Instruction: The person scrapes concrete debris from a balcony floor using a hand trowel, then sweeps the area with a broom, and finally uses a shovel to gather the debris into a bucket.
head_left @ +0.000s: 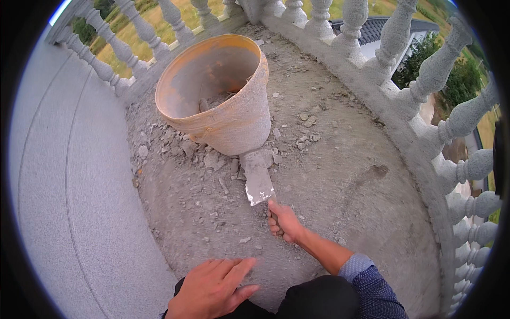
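My right hand (285, 222) grips the handle of a mortar-caked trowel (257, 178). The trowel blade lies flat on the rough concrete floor (340, 181), its tip against the base of an orange bucket (223, 90). The bucket is crusted with grey cement, tilted toward me, and holds a little debris inside. My left hand (212, 287) rests on my dark-trousered knee with the fingers spread and nothing in it. Broken mortar bits (207, 157) lie scattered around the bucket's base.
A curved stone balustrade (441, 69) with turned balusters rims the balcony on the right and far side. A smooth grey granite slab (69, 202) curves along the left. Fields, trees and a roof lie beyond the railing.
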